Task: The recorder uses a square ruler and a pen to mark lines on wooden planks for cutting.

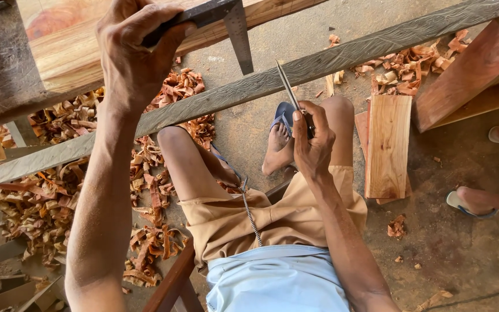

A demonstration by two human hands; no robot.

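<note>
The left hand [137, 52] is shut tight around the dark handle of a metal square [226, 23]. It holds the handle flat on the top edge of a pale board [70, 58], so the blade hangs down straight toward the long grey strip [249, 86] below. That keeps the tool from slipping.

The strip runs slanted from the left edge up to the top right corner. It lies across the person's knees, close to both hands.

The right hand [313, 141] pinches a thin pointed tool [289, 86], fingers closed on it like on a pencil. Its tip touches the near edge of the strip, just right of the blade.

The hand hides the lower end of the thin tool, so what kind it is stays unclear. Curly wood shavings [36, 202] cover the floor on the left. At the right edge, another person's foot [480, 201] in a sandal is cut off.
</note>
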